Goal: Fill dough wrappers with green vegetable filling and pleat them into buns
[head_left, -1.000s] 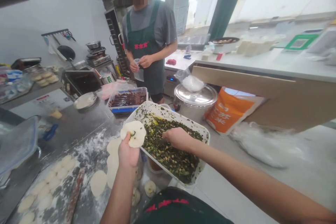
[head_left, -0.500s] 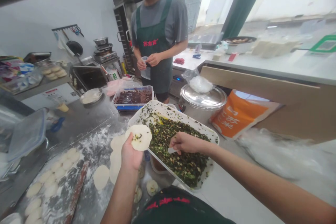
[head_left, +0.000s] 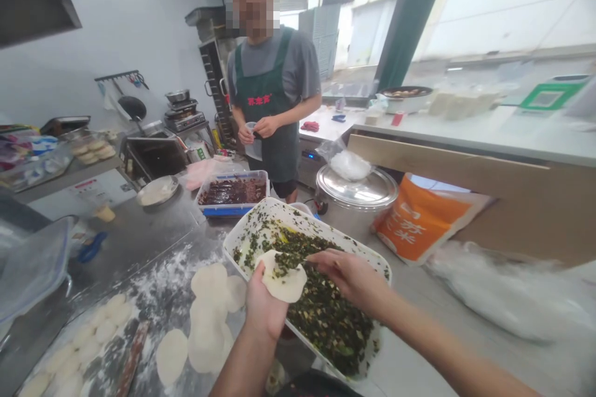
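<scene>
While the left hand (head_left: 265,310) cups a dough wrapper (head_left: 282,279), the right hand (head_left: 351,279) pinches above a white tray (head_left: 246,229) of chopped greens (head_left: 326,322).

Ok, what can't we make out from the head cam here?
Head view only:
Underside of the dough wrapper: hidden by the left hand cupping it.
Whether the right hand holds anything: hidden by its own fingers, slightly blurred.
What the co-worker's hands hold: partly hidden by their fingers.
Dark contents of the blue-based tray: too small to identify.
</scene>
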A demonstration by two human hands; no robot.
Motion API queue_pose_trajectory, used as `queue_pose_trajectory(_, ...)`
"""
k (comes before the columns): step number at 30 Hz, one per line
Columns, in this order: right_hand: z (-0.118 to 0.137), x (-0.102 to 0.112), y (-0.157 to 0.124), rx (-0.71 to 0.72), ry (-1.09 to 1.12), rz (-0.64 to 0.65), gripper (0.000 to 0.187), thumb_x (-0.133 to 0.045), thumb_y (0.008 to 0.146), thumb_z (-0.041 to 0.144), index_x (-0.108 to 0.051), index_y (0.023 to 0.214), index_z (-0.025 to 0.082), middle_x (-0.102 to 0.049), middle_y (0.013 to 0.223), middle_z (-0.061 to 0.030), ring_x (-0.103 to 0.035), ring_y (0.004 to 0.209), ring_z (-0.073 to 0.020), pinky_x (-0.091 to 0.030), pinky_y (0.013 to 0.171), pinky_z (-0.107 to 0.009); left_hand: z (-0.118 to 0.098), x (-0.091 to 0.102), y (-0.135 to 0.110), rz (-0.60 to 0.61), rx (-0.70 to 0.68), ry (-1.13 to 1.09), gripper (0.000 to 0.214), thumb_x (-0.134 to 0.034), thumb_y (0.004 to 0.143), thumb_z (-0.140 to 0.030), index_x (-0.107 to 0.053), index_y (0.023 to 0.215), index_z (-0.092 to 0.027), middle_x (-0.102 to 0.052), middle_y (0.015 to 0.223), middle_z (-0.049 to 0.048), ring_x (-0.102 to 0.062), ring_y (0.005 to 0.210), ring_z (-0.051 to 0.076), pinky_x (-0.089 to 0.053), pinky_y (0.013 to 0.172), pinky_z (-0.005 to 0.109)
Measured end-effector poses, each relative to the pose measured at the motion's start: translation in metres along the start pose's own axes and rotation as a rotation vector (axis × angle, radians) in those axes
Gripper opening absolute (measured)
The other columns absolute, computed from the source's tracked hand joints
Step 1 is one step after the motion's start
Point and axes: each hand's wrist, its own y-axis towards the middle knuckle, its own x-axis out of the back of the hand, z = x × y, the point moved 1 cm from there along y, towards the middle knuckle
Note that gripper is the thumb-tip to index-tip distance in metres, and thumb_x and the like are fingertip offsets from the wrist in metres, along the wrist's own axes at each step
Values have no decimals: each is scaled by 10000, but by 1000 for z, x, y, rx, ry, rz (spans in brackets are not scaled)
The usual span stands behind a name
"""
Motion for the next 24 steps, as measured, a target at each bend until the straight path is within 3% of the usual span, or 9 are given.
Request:
queue_pose_trajectory(6,5,-27,-17,204,-205,-72,538,-324,689,11,-469,1133,280,-517,975,-61,-491,868,-160,-412,759,-303,-2,-6,-1,41,64,-32,288,-421,754,-297,-610,842,-99,-631,834,125,-567,850,243,-434,769,412)
queue_pose_trajectory(9,0,-16,-17,253,-256,-39,583,-324,655,-17,-471,1128,290,-524,957,-57,-486,866,-169,-412,746,-315,-6,-2,-2,50,72,-41,285,-426,750,-295,-610,845,-99,-632,836,125,-559,869,250,-426,780,419)
queue_pose_trajectory(14,2,13,-13,217,-205,-14,436,-329,757,62,-513,1083,286,-528,951,-44,-505,827,-148,-416,711,-263,-15,-1,-4,71,-49,-73,298,-399,764,-297,-610,863,-111,-629,874,117,-536,933,245,-407,827,412)
queue_pose_trajectory(20,19,-10,-11,282,-284,-5,523,-332,687,5,-495,1109,266,-533,945,-60,-489,849,-163,-407,733,-293,-14,-4,-6,71,-51,-82,288,-417,758,-298,-599,907,-132,-615,944,103,-519,961,234,-404,827,408)
queue_pose_trajectory(24,9,1,-10,213,-331,57,475,-346,689,20,-517,1065,254,-557,929,-46,-516,822,-144,-413,707,-254,-29,4,-4,-6,-115,-38,275,-413,759,-261,-596,920,-133,-618,944,104,-513,971,243,-401,819,428)
